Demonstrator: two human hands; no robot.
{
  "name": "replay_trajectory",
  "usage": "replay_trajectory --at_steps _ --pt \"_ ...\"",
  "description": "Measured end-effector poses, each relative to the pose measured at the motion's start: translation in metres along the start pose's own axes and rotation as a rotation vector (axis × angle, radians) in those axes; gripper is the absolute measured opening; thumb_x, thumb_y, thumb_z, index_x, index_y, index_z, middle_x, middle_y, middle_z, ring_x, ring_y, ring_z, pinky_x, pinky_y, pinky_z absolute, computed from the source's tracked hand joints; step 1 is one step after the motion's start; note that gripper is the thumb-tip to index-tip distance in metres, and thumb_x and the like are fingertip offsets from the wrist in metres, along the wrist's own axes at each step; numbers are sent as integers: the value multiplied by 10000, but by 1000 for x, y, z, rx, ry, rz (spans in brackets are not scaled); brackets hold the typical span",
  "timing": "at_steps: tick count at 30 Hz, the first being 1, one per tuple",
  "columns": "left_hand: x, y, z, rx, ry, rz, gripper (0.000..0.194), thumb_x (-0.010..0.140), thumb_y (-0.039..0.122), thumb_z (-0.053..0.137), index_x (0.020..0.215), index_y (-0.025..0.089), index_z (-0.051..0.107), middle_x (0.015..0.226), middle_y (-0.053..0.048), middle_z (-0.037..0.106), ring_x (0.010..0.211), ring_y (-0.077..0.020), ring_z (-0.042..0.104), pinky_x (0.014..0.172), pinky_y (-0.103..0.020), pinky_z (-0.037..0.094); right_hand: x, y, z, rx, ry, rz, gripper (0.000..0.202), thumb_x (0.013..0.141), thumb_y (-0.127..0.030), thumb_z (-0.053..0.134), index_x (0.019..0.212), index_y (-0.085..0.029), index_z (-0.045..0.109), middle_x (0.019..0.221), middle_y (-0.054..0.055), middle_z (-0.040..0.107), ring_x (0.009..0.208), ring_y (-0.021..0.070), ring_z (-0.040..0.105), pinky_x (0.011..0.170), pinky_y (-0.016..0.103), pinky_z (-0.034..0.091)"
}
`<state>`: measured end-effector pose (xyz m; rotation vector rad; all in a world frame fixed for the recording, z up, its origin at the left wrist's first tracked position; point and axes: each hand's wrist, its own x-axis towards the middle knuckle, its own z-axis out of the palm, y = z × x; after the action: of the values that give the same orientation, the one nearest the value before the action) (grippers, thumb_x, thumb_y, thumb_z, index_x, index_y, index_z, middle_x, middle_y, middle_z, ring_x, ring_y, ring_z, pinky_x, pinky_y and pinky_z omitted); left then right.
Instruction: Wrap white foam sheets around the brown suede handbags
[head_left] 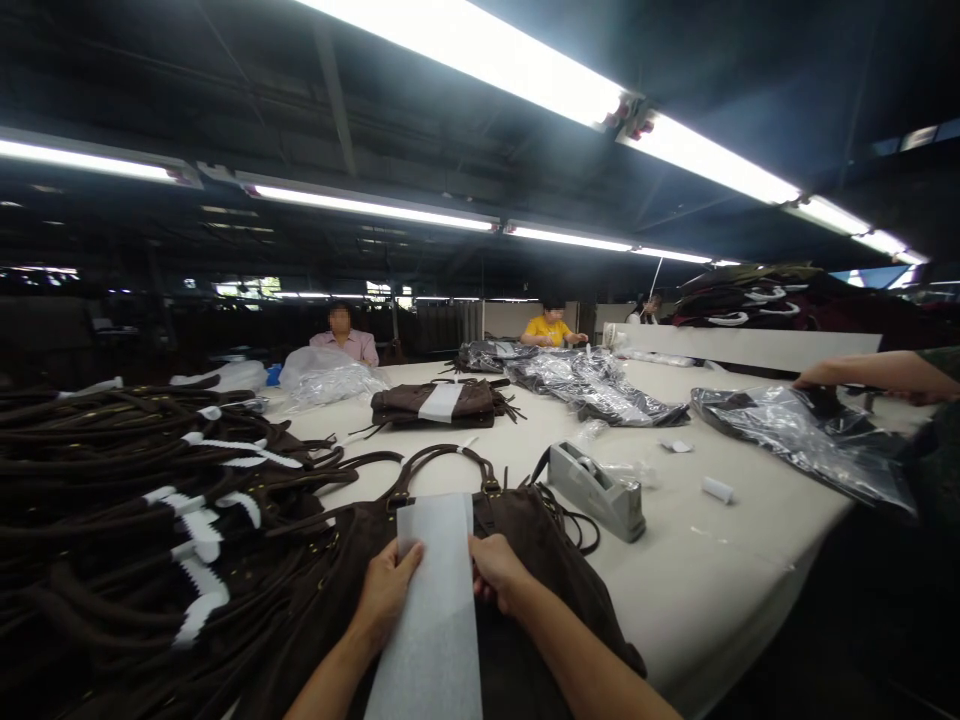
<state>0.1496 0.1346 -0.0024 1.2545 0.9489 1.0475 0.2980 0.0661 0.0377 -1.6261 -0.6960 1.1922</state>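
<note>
A dark brown handbag point(555, 560) lies before me on the table, its looped handles point(450, 452) pointing away. Down its middle runs a long strip of white paper point(435, 620). My left hand point(388, 590) grips the strip's left edge, thumb on top and fingers partly hidden. At the right edge, my right hand point(496, 573) is closed with curled fingers, pinching the paper beside the bag; its fingertips are partly hidden. Just beyond the bag on the right stands a grey tape dispenser point(596, 490).
Brown bags with white wrappings on their handles form a large pile point(150, 520) at left. A folded bag with a paper band point(440, 402) lies ahead. Plastic-wrapped bags point(600, 380) sit farther back. A co-worker's arm point(877, 375) reaches over another wrapped bag point(795, 430) at right.
</note>
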Motion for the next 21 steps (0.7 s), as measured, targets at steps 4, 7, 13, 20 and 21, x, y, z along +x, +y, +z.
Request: replay_trajectory --at_steps 4,7,13,20,21 --pt "-1 2 -4 -47 -40 -27 499 546 540 790 852 172 651 678 -2 657 652 -170 604 576 -245 470 13 0 -7 20 85 -137 421 728 -65 627 362 -153 438 296 -37 347 299 64 301 356 210 128" --pt "-7 6 -5 -72 -128 -62 561 583 639 736 897 183 654 696 -10 672 648 -177 609 605 -275 489 23 -12 -21 151 190 -262 401 756 -116 621 402 -156 435 347 -67 346 360 48 298 398 200 185" --pt "-11 9 13 51 -359 -124 484 485 543 841 638 115 676 615 -35 653 537 -125 536 507 -222 391 38 -58 -26 436 168 -318 268 845 -320 578 641 -153 526 476 -31 501 402 73 385 379 193 284" --pt "10 3 27 114 -314 -172 440 417 493 843 545 109 669 542 -63 634 453 -145 517 452 -246 354 35 -68 -35 646 -24 -285 211 780 -236 685 677 -135 532 601 0 597 400 18 360 343 136 241" --pt "13 3 29 110 -261 -163 425 415 484 840 527 118 655 517 -55 618 445 -148 513 444 -248 351 34 -61 -36 655 -33 -280 220 760 -240 708 667 -135 538 560 -19 563 402 23 370 347 139 254"
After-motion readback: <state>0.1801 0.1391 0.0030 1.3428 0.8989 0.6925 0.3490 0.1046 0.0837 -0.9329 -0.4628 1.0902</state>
